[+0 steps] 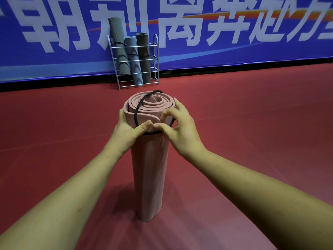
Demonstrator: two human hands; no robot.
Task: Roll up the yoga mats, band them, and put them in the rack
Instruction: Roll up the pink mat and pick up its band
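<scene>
A rolled pink yoga mat (149, 174) stands upright on the red floor in front of me. A black elastic band (139, 107) loops over its top end, partly across the spiral and partly round the outside. My left hand (128, 128) grips the top of the roll from the left, thumb pressed on the band. My right hand (178, 127) holds the right side, thumb and forefinger pinching the band near the front. A metal wire rack (155, 60) stands against the far wall with a dark grey mat (119, 46), a blue-grey mat (133, 58) and another dark grey mat (144, 56) upright in it.
A blue banner (234, 33) with large white characters covers the wall behind the rack. The red floor (252, 123) stretches between me and the rack. The rack's right part holds no mat.
</scene>
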